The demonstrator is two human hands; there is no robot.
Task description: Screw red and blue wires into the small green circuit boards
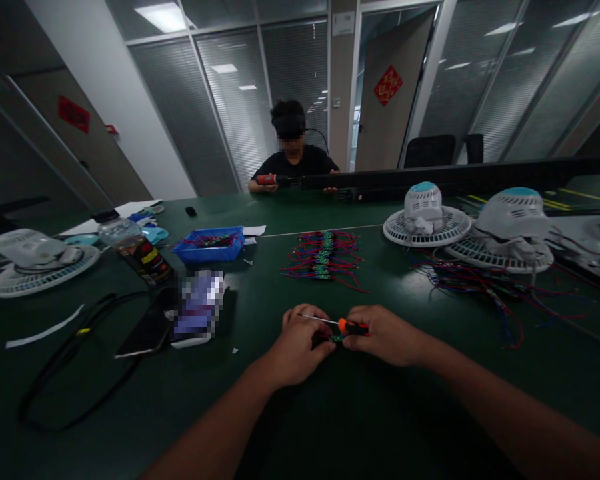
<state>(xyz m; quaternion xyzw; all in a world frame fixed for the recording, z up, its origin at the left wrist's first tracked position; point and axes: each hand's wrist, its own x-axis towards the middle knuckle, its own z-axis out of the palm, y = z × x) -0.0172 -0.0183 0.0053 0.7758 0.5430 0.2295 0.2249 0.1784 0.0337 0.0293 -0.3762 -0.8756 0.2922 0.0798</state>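
My right hand (383, 335) is closed around the orange and black handle of a screwdriver (344, 325), whose thin metal shaft points left across the back of my left fingers. Between both hands, low over the green table, is a small green circuit board (337, 338). My left hand (303, 345) pinches the board's left side between thumb and fingers; the right thumb meets its right end. Just beyond my hands lies a column of similar circuit boards (323, 257) with red and blue wires fanning out on both sides.
A blue bin (210, 245) holds wired boards, left of the column. Nearer are a bottle (140, 250), a dark phone (147, 327) and a black cable (80, 333). On the right, white fan parts (427, 223) stand beside a wire bundle (485, 283). Across the table sits another person (294, 150).
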